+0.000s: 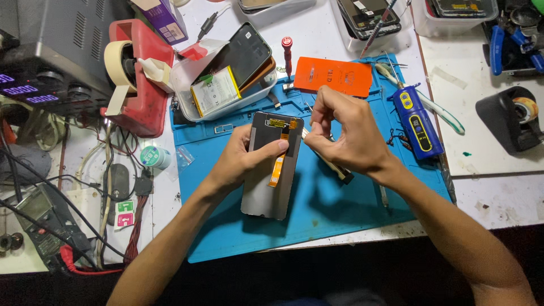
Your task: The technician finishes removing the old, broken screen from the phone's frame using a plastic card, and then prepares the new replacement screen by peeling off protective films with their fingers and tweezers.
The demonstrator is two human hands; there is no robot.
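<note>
The left hand [241,161] grips a phone screen panel [271,167], thumb on its orange flex cable [277,169]; the panel's long axis runs near to far. The right hand [345,133], just right, pinches what may be tweezers [331,164] at the panel's far end, above the blue mat [317,209] on the desk [498,192].

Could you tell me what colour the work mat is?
Blue; the work mat shows best in the head view.

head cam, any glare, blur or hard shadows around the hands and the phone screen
Head view: sharp throughout, no motion blur on the left hand or right hand; even overhead light, no glare on the grey phone screen; both arms throw soft dark shadows on the blue mat; the bottom edge falls into darkness.
</note>
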